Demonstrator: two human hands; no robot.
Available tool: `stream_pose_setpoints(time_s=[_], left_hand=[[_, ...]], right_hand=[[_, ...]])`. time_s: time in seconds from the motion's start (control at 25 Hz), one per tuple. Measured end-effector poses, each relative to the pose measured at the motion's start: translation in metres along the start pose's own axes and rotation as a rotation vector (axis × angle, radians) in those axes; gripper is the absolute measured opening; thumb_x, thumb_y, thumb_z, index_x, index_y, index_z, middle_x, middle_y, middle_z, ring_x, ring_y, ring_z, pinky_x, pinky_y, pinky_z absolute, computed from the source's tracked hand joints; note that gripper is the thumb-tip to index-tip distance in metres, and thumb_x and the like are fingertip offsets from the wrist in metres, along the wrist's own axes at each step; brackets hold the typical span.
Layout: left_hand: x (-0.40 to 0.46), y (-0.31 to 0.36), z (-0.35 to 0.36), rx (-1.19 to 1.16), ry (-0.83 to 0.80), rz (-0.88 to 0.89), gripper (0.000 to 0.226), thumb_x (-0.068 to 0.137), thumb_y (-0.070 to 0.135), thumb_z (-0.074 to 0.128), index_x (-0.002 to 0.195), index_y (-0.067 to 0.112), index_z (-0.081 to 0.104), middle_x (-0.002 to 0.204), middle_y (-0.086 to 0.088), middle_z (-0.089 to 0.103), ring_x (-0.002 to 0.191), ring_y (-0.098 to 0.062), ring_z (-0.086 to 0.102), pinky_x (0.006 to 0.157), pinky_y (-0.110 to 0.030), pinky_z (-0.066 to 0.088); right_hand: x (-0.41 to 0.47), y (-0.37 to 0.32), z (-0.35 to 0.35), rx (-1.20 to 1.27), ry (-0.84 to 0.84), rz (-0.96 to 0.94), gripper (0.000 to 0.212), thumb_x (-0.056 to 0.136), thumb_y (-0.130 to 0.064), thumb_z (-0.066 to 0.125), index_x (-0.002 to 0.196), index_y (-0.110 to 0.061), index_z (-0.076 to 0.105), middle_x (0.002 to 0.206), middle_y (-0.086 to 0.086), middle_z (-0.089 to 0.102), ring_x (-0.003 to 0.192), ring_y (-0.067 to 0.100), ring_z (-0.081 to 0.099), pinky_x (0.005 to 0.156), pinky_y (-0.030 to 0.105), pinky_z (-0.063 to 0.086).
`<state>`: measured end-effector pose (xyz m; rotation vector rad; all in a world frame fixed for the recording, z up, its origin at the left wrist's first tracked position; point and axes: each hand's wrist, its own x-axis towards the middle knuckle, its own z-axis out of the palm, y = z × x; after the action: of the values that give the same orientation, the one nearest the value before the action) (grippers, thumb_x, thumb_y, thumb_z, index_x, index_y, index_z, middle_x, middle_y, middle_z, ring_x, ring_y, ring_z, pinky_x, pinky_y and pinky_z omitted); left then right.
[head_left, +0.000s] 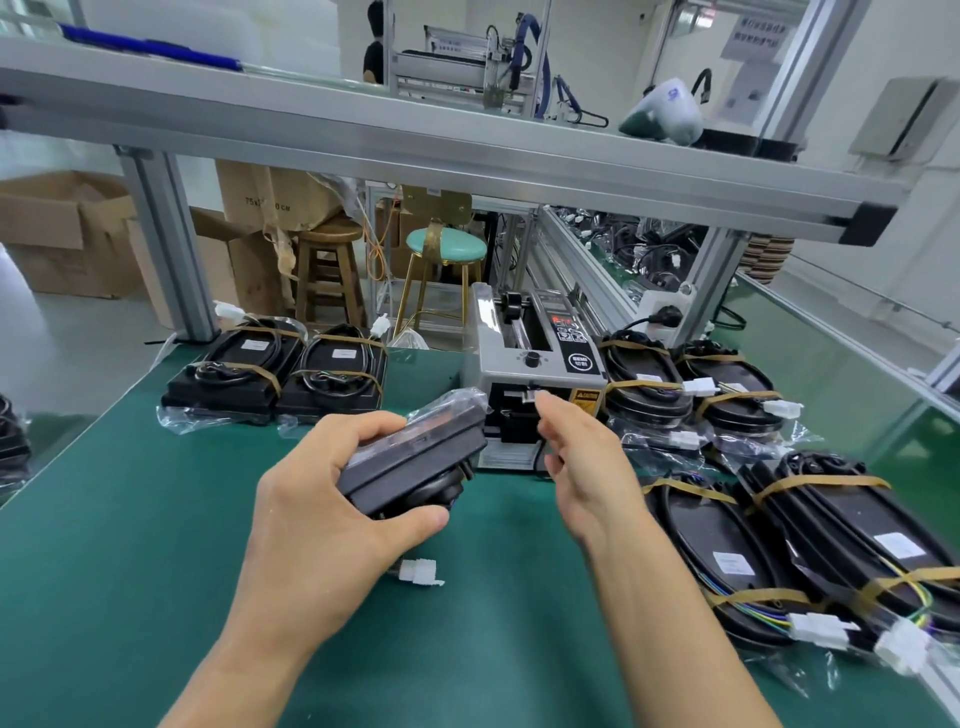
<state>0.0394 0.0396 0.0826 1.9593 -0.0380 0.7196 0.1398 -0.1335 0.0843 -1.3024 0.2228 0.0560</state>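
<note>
Head: left hand (322, 499) grips unit (415, 462), right hand (587, 467) relaxed.

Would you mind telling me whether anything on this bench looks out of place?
Only one thing: a small white plastic connector lies loose on the green bench mat below the left hand, while the others sit beside their taped black units.

black flat unit (415, 460) in clear plastic bag (448, 401), tilted, held off tabletop (156, 519) in left hand (322, 499), just in front of grey tape dispenser (535, 358). round black part on underside. white connector (420, 572) shows below unit. short tape strip (530, 397) at dispenser's front outlet, right hand (582, 457) index fingertip at it.
</note>
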Motion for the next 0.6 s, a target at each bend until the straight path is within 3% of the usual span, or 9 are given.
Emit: stream_pose_setpoints(time_s=[0.08,0.16,0.32,0.6], left_hand=[[-0.001,0.001,0.005,-0.004,0.02,-0.019,0.061,0.046,0.015,0.091,0.095,0.039,0.064,0.089,0.025,0.065,0.081,0.005,0.061,0.066,-0.001,0.04],[-0.003,0.003,0.012,0.012,0.035,-0.019,0.06,0.047,0.015,0.09,0.098,0.035,0.064,0.088,0.022,0.065,0.084,0.004,0.061,0.069,-0.003,0.042],[-0.005,0.005,0.016,0.016,0.061,-0.021,0.059,0.049,0.015,0.089,0.101,0.03,0.064,0.091,0.017,0.064,0.087,0.002,0.06,0.073,-0.005,0.042],[-0.009,0.009,0.017,0.047,0.086,-0.002,0.059,0.05,0.016,0.089,0.1,0.033,0.062,0.091,0.018,0.062,0.088,-0.002,0.06,0.076,-0.014,0.045]], right_hand=[[-0.032,-0.008,0.003,-0.048,-0.295,-0.121,0.016,0.069,-0.034,0.078,0.083,-0.028,0.076,0.124,-0.023,0.058,0.107,-0.015,0.053,0.087,0.017,0.031],[-0.052,-0.011,0.011,-0.131,-0.436,-0.206,0.009,0.071,-0.032,0.076,0.074,-0.024,0.075,0.14,-0.027,0.045,0.117,-0.024,0.042,0.092,0.016,0.03],[-0.057,-0.005,0.02,-0.206,-0.393,-0.247,0.015,0.082,-0.018,0.073,0.067,-0.02,0.072,0.142,-0.025,0.042,0.122,-0.024,0.034,0.107,0.024,0.027],[-0.058,0.005,0.023,-0.248,-0.374,-0.264,0.013,0.083,-0.013,0.07,0.071,-0.017,0.074,0.142,-0.02,0.042,0.114,-0.026,0.04,0.092,0.013,0.032]])
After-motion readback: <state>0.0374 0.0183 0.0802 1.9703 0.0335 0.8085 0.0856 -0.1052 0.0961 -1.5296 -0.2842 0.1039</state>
